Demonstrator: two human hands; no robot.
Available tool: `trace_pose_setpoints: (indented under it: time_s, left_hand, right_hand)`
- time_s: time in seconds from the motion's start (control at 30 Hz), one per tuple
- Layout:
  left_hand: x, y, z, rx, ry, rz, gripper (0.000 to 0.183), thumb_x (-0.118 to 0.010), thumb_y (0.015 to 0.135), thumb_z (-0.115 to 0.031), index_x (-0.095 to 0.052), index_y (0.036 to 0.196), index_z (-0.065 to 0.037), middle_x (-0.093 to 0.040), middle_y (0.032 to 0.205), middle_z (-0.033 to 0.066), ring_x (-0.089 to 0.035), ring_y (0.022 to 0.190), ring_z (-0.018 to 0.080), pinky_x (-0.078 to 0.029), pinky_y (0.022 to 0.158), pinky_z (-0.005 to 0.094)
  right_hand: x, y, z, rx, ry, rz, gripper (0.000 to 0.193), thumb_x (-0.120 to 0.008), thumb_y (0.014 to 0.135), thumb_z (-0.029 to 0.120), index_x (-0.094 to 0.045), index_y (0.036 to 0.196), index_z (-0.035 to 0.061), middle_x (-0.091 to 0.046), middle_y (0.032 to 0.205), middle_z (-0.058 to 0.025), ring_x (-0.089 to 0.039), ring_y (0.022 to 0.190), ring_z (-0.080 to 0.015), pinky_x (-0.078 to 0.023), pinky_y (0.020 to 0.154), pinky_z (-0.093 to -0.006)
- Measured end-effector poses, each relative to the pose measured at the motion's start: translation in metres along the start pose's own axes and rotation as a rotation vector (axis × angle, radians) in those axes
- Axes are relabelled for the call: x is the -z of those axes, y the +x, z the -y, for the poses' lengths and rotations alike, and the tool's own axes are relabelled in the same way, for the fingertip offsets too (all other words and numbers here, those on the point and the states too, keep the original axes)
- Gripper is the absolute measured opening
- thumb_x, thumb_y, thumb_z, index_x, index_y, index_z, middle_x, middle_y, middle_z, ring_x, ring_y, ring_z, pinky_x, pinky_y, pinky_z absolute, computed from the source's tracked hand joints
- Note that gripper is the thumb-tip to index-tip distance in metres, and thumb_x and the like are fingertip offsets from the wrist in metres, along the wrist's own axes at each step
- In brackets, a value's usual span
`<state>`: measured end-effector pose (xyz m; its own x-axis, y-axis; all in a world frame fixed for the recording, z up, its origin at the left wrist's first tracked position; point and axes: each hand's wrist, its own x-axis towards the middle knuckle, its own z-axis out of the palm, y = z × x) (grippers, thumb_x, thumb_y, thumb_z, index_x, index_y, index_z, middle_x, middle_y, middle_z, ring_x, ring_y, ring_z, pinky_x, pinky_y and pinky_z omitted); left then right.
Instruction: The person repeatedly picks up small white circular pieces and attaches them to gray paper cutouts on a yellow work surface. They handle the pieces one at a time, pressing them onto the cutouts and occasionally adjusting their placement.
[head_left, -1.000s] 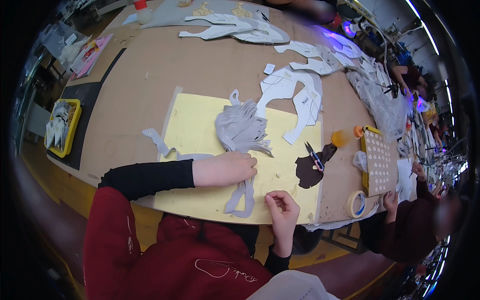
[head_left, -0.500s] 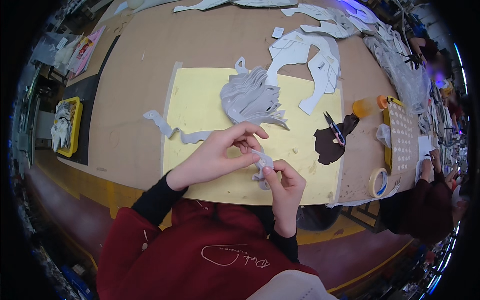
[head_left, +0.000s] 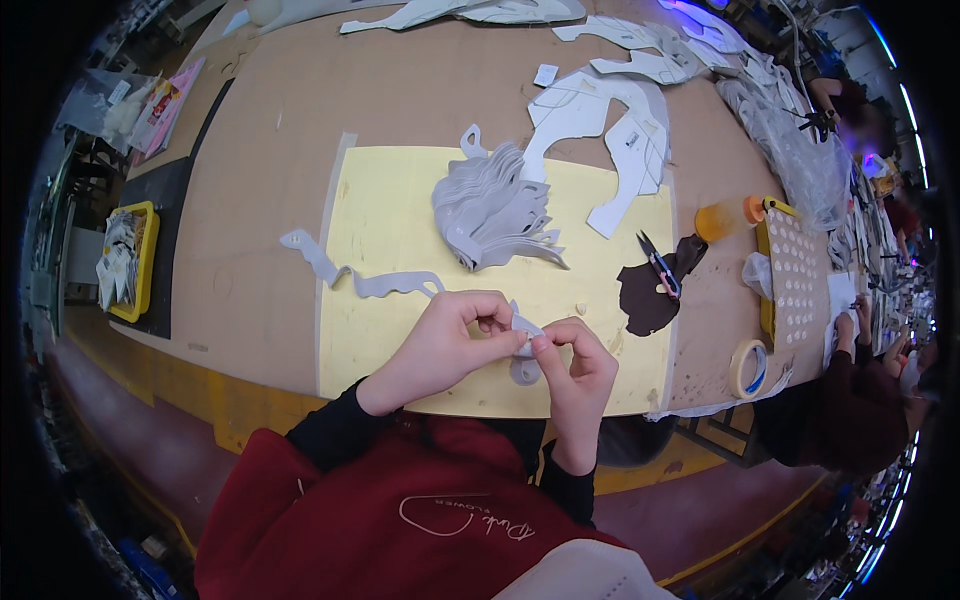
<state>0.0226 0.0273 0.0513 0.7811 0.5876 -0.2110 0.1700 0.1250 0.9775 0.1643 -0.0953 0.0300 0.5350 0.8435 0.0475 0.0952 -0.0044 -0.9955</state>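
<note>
Two hands: left hand (head_left: 445,340) and right hand (head_left: 577,372) both pinch one small grey curved cut-out piece (head_left: 524,345).
Below: yellow rectangular mat (head_left: 400,300) on the brown counter (head_left: 260,200).

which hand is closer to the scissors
Right. The right hand sits just left of and below the scissors; the left hand is farther left, beyond it.

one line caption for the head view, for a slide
Both hands, left hand and right hand, pinch a grey cut piece over a yellow mat, a stack of grey pieces beyond.
</note>
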Motion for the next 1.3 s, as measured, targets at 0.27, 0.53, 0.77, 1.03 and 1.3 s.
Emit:
trace_pose_setpoints:
  time_s: [0.27,0.53,0.77,1.03,1.3]
  left_hand:
    - [-0.005,0.002,0.002,-0.081,-0.148,0.055,0.011,-0.066,0.095,-0.011,-0.064,0.091,-0.002,-0.061,0.086,-0.0015,-0.056,0.084,0.0066,-0.044,0.080,0.0251]
    - [0.011,0.008,0.023,-0.137,-0.246,-0.073,0.008,-0.064,0.098,-0.010,-0.063,0.094,-0.002,-0.062,0.091,-0.0017,-0.057,0.086,0.0062,-0.046,0.082,0.0251]
    - [0.007,0.020,0.032,-0.076,-0.294,-0.091,0.016,-0.068,0.098,-0.013,-0.061,0.091,-0.001,-0.063,0.089,-0.0018,-0.057,0.086,0.0049,-0.047,0.079,0.0224]
    - [0.011,0.019,0.035,-0.040,-0.343,-0.105,0.007,-0.067,0.097,-0.007,-0.063,0.096,-0.001,-0.066,0.097,-0.0002,-0.061,0.093,0.0064,-0.049,0.086,0.0240]
    - [0.009,0.018,0.040,-0.098,-0.381,-0.112,0.014,-0.068,0.096,-0.003,-0.056,0.088,-0.001,-0.062,0.089,-0.0008,-0.061,0.085,0.0050,-0.051,0.076,0.0226]
  right_hand:
    - [-0.001,0.004,0.003,-0.068,0.259,0.030,0.010,-0.068,0.093,0.004,-0.067,0.098,-0.0043,-0.064,0.089,-0.0050,-0.056,0.084,-0.0119,-0.044,0.078,-0.0265]
    - [0.053,0.030,-0.010,0.063,-0.562,-0.270,0.032,-0.073,0.090,0.009,-0.070,0.121,0.0021,-0.060,0.096,-0.0081,-0.054,0.084,-0.0189,-0.045,0.079,-0.0317]
    - [0.044,0.019,-0.036,0.113,-0.767,-0.150,0.024,-0.077,0.085,0.010,-0.073,0.107,0.0018,-0.058,0.104,-0.0084,-0.054,0.091,-0.0243,-0.045,0.083,-0.0368]
    - [0.016,0.018,-0.010,-0.047,-0.169,-0.234,0.015,-0.075,0.086,-0.006,-0.068,0.099,-0.0051,-0.069,0.099,-0.0110,-0.065,0.088,-0.0145,-0.052,0.079,-0.0260]
    - [-0.019,0.011,0.005,-0.174,0.247,-0.091,0.020,-0.074,0.086,-0.010,-0.069,0.106,-0.0081,-0.072,0.108,-0.0178,-0.069,0.095,-0.0123,-0.054,0.082,-0.0220]
